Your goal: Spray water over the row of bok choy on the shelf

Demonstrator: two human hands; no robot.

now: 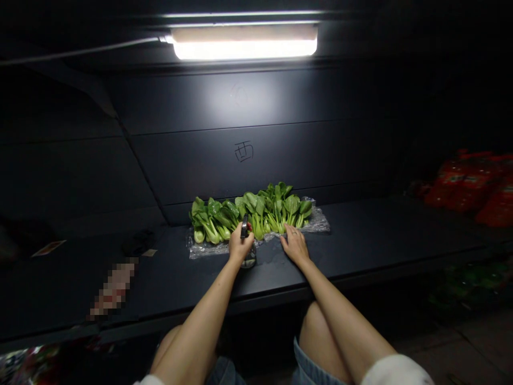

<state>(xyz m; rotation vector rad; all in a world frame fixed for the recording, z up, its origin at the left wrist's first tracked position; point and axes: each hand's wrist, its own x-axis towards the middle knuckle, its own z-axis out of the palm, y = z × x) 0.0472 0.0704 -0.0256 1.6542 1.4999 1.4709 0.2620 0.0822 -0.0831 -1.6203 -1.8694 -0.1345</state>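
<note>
A row of leafy bok choy (256, 214) lies on clear plastic film (212, 250) against the back panel of a dark shelf. My left hand (240, 246) is wrapped round the neck of a spray bottle (249, 260) with a black head, held upright in front of the greens. Part of the clear bottle shows below my fingers. To the right, my right hand (295, 245) rests with its fingers stretched out at the front edge of the film, close to the stems. A ring is on one of its fingers. Whether its fingertips touch the stems I cannot tell.
A lit tube lamp (245, 48) hangs above, its white cable (80, 52) running left. Red bags (465, 182) stand on the shelf at the right. On the left lie a small card (149, 253) and a blurred-out item (114, 289). Green goods (468, 286) sit below right.
</note>
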